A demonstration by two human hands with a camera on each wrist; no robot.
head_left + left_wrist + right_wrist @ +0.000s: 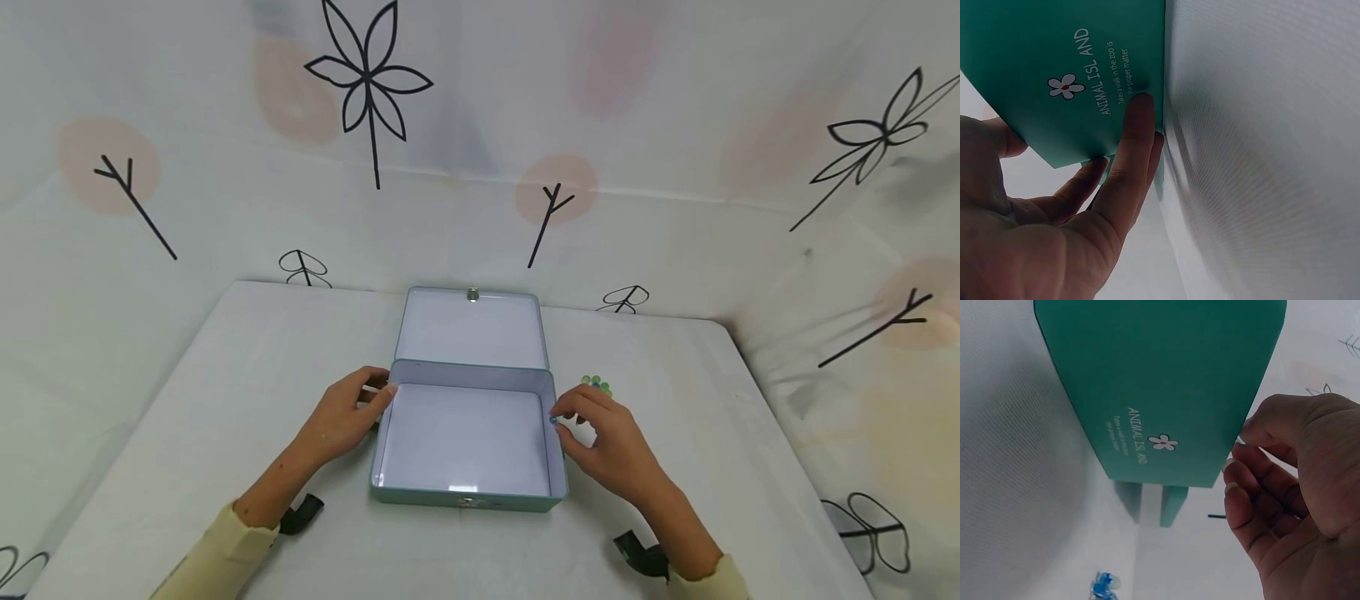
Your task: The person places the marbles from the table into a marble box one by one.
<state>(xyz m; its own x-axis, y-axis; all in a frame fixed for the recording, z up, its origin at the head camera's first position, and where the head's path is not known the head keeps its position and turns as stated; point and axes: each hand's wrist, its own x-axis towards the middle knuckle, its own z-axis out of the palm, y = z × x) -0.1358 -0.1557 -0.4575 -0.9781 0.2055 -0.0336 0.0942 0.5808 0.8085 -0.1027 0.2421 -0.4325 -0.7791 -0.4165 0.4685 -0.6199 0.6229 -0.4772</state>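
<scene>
An open green tin box (pixel 468 442) with a pale inside stands mid-table, its hinged lid (pixel 471 329) raised at the back. My left hand (pixel 347 421) holds the box at its left wall, thumb at the rim. In the left wrist view, its fingers (pixel 1129 156) lie along the outer green side. At the right rim, my right hand (pixel 611 442) pinches a small blue marble (pixel 553 420) between thumb and fingertips. The right wrist view shows those fingertips by the box's upper edge; the marble is mostly hidden there.
Several green and blue marbles (pixel 596 383) lie on the white table (pixel 300 333) beyond the right hand. Printed white cloth (pixel 450 208) hangs behind the table. A metal clasp (pixel 472 294) sits on the lid's edge, and black straps (pixel 302 514) show at both wrists.
</scene>
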